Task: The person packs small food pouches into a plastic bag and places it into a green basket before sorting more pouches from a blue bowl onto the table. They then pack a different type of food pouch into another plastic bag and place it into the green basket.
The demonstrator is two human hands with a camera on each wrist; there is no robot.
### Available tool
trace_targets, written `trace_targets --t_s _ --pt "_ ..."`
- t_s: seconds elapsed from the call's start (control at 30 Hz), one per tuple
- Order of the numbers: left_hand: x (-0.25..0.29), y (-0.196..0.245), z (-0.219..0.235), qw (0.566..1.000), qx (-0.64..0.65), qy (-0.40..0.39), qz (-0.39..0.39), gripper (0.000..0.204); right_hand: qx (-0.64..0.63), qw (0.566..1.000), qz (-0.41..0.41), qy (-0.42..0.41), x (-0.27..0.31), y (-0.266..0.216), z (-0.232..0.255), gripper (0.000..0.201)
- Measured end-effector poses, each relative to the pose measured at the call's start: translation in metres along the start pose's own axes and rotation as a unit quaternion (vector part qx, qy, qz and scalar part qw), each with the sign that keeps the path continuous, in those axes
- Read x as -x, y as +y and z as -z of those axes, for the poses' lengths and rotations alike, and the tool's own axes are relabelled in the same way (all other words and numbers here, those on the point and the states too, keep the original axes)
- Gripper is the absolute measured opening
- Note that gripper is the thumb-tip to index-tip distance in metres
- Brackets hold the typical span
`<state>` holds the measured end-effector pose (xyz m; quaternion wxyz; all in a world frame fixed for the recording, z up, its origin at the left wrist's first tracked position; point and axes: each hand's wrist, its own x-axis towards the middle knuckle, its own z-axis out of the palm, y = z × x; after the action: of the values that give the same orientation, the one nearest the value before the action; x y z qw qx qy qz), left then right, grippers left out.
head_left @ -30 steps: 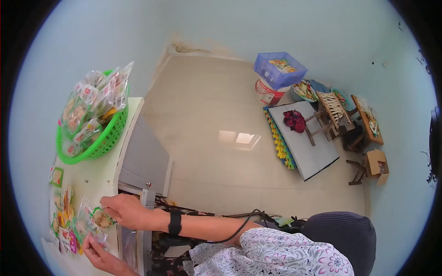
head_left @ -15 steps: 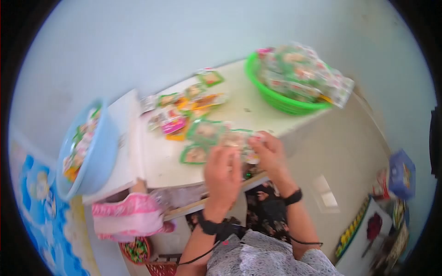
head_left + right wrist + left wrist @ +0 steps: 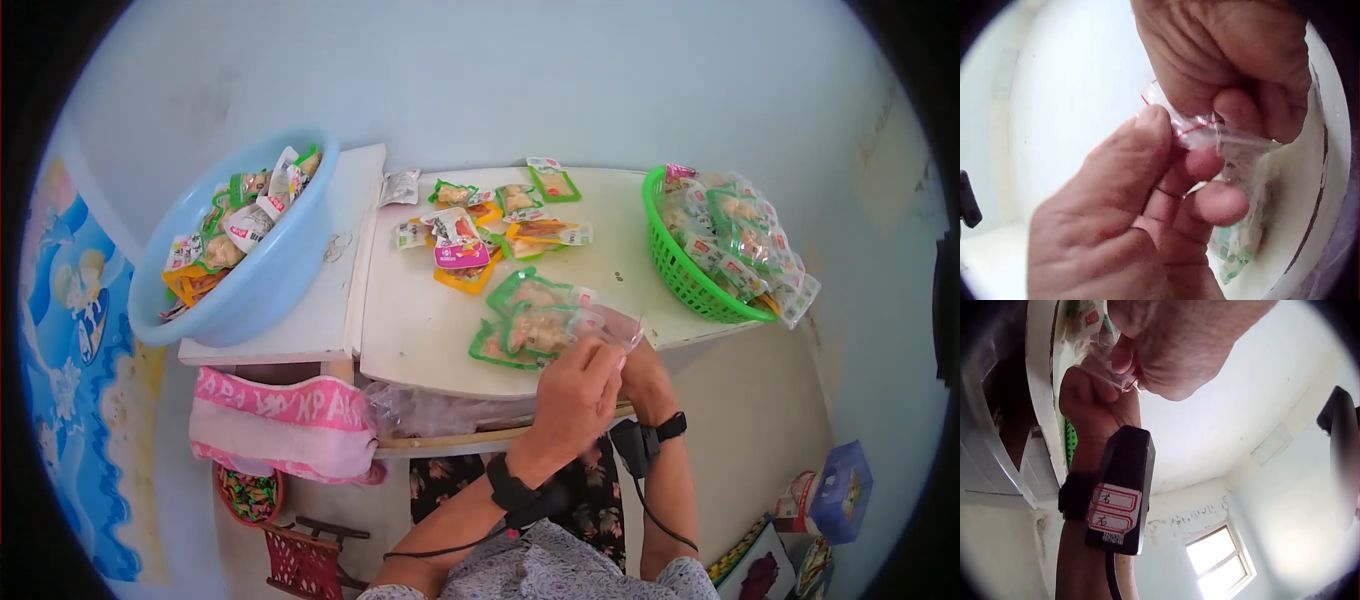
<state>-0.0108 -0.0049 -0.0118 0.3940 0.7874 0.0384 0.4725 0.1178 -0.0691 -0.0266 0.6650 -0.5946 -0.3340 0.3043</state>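
Observation:
A clear zip bag (image 3: 632,335) with a red line along its mouth holds several green-edged snack packets (image 3: 540,328), over the front part of the white table (image 3: 430,345). My left hand (image 3: 578,395) pinches the mouth of the bag; in the right wrist view the same hand (image 3: 1229,62) is at the top, fingertips on the plastic. My right hand (image 3: 650,380), partly behind the left in the head view, pinches the red-lined edge between thumb and fingers. The right wrist view shows this right hand (image 3: 1116,206) close up, right beside the left fingers.
Loose snack packets (image 3: 460,240) lie in a group farther back on the table. At the right stands a green basket (image 3: 690,285) of filled bags; at the left, a blue basin (image 3: 270,270) of packets. A pink towel (image 3: 285,425) hangs by an open drawer holding plastic (image 3: 430,412).
The head view has swung left, bringing the blue basin into sight. My hands, apart on the bag a second ago, are now close together at its mouth.

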Motion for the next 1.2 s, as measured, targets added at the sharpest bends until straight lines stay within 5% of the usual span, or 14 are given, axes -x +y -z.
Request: trace_targets --t_s 0.27,0.43,0.53,0.63,0.7,0.77,0.83,0.93,1.03,1.13,1.2 --pt "0.004 -0.017 0.032 0.998 -0.042 0.05 -0.018 0.019 0.164 0.984 0.065 -0.018 -0.011 0.008 -0.005 0.031" --pt "0.011 -0.053 0.086 0.977 -0.178 0.105 0.048 0.059 0.019 0.995 -0.095 -0.014 0.012 -0.035 -0.008 0.045" --pt "0.014 -0.062 0.089 0.981 0.007 0.073 0.18 0.079 0.077 0.99 -0.116 0.009 0.016 -0.032 -0.012 0.051" --pt "0.015 -0.06 0.079 0.983 -0.007 0.048 0.175 0.081 0.101 0.989 -0.102 0.041 0.015 -0.022 -0.024 0.052" --pt "0.011 -0.05 0.079 0.983 -0.012 0.042 0.181 0.077 0.096 0.995 0.031 0.015 0.006 -0.003 -0.031 0.045" --pt "0.009 -0.048 0.079 0.981 -0.032 0.039 0.187 0.071 0.094 0.994 0.064 -0.003 0.005 0.006 -0.035 0.037" --pt "0.009 -0.055 0.078 0.978 -0.066 0.041 0.194 0.064 0.095 0.995 -0.003 -0.015 0.013 -0.011 -0.044 0.029" --pt "0.011 -0.064 0.074 0.982 -0.08 0.043 0.165 0.053 0.132 0.991 -0.023 0.021 0.023 -0.011 -0.039 0.022" --pt "0.012 -0.063 0.074 0.983 -0.092 0.056 0.147 0.052 0.121 0.976 -0.066 0.168 0.042 -0.008 -0.023 0.018" --pt "0.013 -0.056 0.075 0.979 -0.139 0.033 0.147 0.051 0.083 0.949 0.037 0.303 0.056 -0.003 -0.008 0.024" --pt "0.015 -0.056 0.074 0.979 -0.152 0.03 0.133 0.053 0.132 0.943 0.051 0.303 0.063 -0.006 -0.009 0.044"
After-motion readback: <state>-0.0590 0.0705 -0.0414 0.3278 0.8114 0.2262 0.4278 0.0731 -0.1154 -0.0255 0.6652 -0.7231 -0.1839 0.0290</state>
